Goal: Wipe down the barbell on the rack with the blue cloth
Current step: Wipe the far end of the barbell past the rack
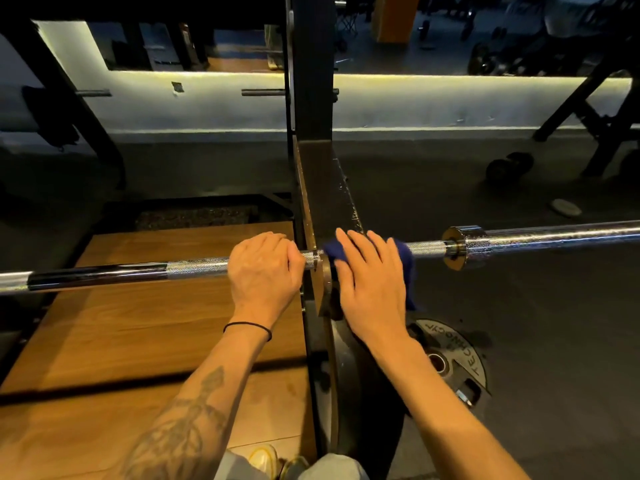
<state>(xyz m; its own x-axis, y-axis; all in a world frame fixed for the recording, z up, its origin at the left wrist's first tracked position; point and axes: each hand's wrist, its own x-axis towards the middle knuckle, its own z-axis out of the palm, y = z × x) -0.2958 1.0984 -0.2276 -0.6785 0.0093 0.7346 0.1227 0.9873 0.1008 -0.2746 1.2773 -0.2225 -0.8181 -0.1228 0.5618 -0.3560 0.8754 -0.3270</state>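
Observation:
A chrome barbell (114, 271) lies across the black rack upright (313, 168), running from the left edge to its sleeve at the right. My left hand (263, 268) grips the knurled shaft just left of the upright. Just right of the upright, my right hand (372, 275) lies over the blue cloth (403, 252) with fingers fairly straight, pressing it onto the bar. The cloth drapes over the shaft and hangs down behind my palm. Most of the cloth is hidden under my hand.
A black weight plate (457, 355) sits low on the rack below my right forearm. A wooden platform (104, 341) lies under the bar at left. A dumbbell (509, 166) and a small disc (566, 207) lie on the dark floor at the right.

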